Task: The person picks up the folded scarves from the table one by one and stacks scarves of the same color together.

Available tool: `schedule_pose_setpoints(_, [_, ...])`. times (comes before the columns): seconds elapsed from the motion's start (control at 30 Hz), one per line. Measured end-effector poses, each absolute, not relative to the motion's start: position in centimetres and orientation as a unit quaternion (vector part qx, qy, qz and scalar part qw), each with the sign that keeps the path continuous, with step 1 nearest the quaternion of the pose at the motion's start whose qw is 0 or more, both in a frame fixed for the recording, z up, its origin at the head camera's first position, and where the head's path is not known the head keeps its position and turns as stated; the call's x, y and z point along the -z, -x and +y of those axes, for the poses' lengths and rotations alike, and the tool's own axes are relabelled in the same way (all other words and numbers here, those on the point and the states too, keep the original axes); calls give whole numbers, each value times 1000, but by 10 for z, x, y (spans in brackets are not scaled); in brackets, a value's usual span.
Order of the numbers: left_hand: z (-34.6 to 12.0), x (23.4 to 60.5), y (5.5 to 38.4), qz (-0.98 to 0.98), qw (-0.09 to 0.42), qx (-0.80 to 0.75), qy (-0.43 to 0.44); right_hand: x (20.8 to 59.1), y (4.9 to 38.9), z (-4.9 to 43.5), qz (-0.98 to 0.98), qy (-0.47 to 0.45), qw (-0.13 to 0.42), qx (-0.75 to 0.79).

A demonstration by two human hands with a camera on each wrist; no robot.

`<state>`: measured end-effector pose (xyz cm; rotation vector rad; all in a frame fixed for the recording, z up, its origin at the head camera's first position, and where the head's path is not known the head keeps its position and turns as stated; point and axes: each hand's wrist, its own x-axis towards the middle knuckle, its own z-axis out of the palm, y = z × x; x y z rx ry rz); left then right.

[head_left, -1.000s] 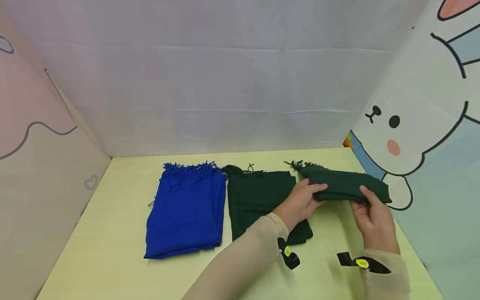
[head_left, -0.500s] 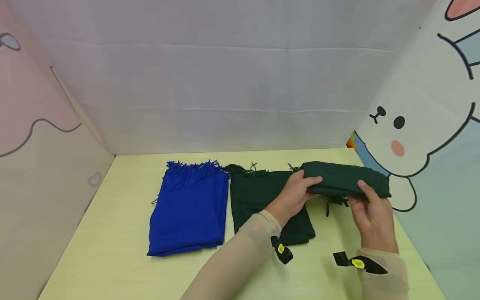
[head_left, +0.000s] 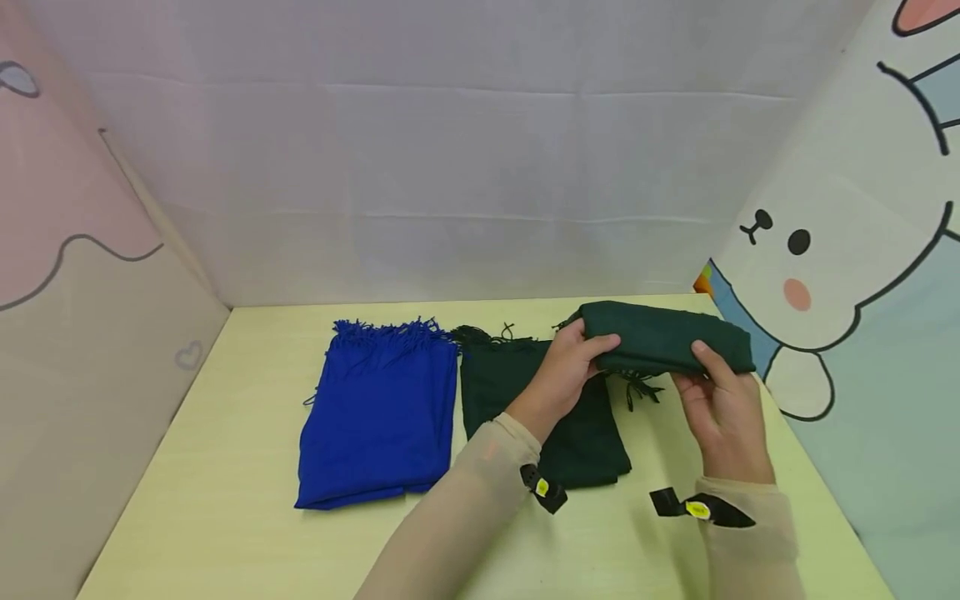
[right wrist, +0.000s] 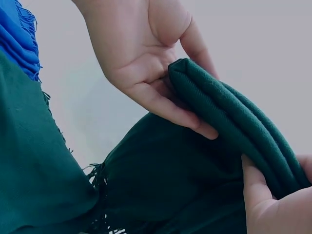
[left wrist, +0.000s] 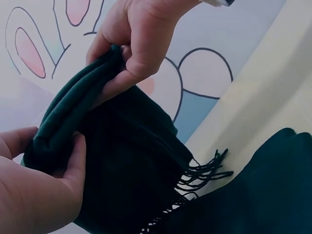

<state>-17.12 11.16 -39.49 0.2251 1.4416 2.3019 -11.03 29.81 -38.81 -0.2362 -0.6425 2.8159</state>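
Observation:
A dark green fringed scarf (head_left: pixel 660 340), folded into a thick band, is held above the table between both hands. Its left end is gripped by my left hand (head_left: pixel 562 367), thumb on the near face and fingers behind. My right hand (head_left: pixel 723 412) pinches the lower edge near the right end, thumb in front. Both hands show on the folded layers in the left wrist view, where part of the scarf (left wrist: pixel 131 146) hangs below them with fringe. A second dark green scarf (head_left: pixel 585 442) lies folded on the table, partly hidden by my left hand and forearm.
A folded blue scarf (head_left: pixel 375 425) with fringe at its far end lies left of the green one on the pale yellow table (head_left: pixel 225 467). White cloth (head_left: pixel 480 183) stands behind, and printed panels (head_left: pixel 885 400) flank both sides.
Both hands have raised the held green scarf, lately drifting left with it. Fringe now dangles under its middle, while less shows at its left end. The two scarves on the table stay put.

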Motion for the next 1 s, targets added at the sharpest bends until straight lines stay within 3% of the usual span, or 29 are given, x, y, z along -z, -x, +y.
schedule_pose_setpoints(1.0, [38,379,182,583,102,-800,-96,383,140,249,-368,21,13,-930])
